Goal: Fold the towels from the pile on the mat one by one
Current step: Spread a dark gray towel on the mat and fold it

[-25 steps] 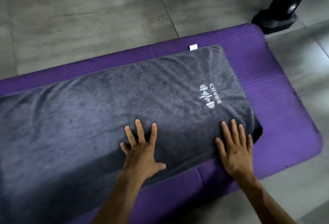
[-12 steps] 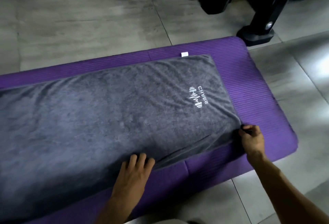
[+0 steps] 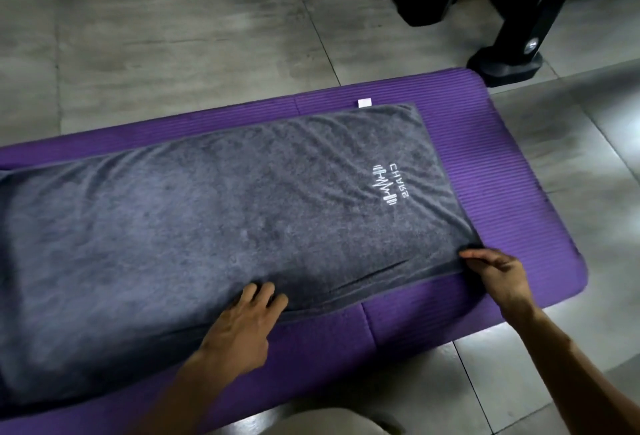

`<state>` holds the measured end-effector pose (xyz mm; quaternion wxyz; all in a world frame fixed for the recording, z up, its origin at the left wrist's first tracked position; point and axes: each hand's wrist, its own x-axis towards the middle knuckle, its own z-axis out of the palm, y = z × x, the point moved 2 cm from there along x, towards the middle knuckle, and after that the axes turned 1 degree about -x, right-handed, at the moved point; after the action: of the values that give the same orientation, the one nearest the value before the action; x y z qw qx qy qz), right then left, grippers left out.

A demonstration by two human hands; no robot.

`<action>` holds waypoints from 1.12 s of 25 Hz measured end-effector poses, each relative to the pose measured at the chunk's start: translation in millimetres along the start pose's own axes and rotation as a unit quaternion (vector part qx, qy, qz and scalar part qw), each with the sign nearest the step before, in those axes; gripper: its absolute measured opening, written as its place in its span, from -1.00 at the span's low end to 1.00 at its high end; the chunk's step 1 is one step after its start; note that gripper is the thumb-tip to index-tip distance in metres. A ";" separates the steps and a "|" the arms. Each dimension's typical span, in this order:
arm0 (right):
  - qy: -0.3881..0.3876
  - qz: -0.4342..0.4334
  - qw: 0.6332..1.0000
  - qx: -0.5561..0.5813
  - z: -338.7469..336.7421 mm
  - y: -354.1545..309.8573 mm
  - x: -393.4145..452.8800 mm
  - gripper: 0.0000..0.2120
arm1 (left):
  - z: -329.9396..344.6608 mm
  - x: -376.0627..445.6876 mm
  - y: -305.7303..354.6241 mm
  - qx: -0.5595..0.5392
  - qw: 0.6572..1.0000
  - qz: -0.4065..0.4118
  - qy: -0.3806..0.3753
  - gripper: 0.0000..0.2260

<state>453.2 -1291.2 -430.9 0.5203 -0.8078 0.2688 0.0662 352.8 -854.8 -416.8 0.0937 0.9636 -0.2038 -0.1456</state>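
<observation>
- A grey towel point(image 3: 214, 234) lies spread lengthwise along a purple mat point(image 3: 512, 192), covering most of it; a bare purple strip shows along the mat's far edge, its right end and part of its near edge
- The towel carries a white logo point(image 3: 389, 185) near its right end, and a small white tag point(image 3: 364, 102) sticks out at its far right corner
- The right hand point(image 3: 498, 272) is at the towel's near right corner, close to the mat's near right corner; thumb and fingers seem to close on the cloth there in a pinch, though the corner itself is partly hidden beneath them
- The left hand point(image 3: 242, 324) sits on the towel's near edge, about halfway along the visible mat; its fingers curl over or under the hem, and I cannot tell whether it grips or only presses
- No pile of other towels shows in the head view; the left end of the mat runs out of frame
- The step in hand looks like taking hold of the near long edge to start a fold
- The next move calls for both hands to lift that edge together, carry it across to the far edge and match the corners, keeping the cloth taut so the crease near the right hand does not get folded in
- A black stand foot point(image 3: 502, 64) rests on the tiled floor point(image 3: 173, 36) just beyond the mat's far right corner
</observation>
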 end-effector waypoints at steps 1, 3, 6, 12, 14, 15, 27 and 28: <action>-0.003 -0.002 1.000 -0.014 1.0 2.9 -1.1 -0.53 | -1.2 -3.8 -1.5 0.013 1.000 0.013 0.001 -0.27; -0.004 -0.011 1.000 -0.015 2.7 4.5 -3.4 -0.48 | 0.1 -12.3 3.9 0.055 0.998 0.024 0.012 -0.31; -0.010 -0.006 1.000 -0.013 -0.2 1.4 -0.8 -0.43 | 5.5 -21.5 7.7 0.083 0.994 -0.022 0.065 -0.60; -0.021 0.008 0.999 -0.029 -1.9 1.5 1.5 -0.67 | 6.6 -60.6 -47.2 0.046 0.997 -0.056 0.037 -0.44; -0.019 0.016 0.999 -0.033 -1.2 0.5 0.0 -0.68 | 3.7 -72.8 -59.6 0.026 0.999 -0.030 0.034 -0.58; -0.022 0.016 0.999 -0.035 -0.6 0.3 0.0 -0.65 | 1.2 -77.9 -65.2 0.021 0.999 -0.036 0.035 -0.64; 0.030 0.047 0.989 -0.135 0.6 0.1 -4.6 -0.65 | 1.7 -87.6 -50.2 0.149 0.984 -0.061 -0.071 -0.70; 0.038 0.041 0.987 -0.152 0.2 -1.3 -5.1 -0.71 | 2.3 -90.3 -49.7 0.132 0.982 -0.073 -0.110 -0.72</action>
<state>449.5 -1288.7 -428.0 0.3777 -0.8676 0.3083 0.0974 291.3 -772.5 -409.0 -0.0683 0.9580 -0.1592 -0.2287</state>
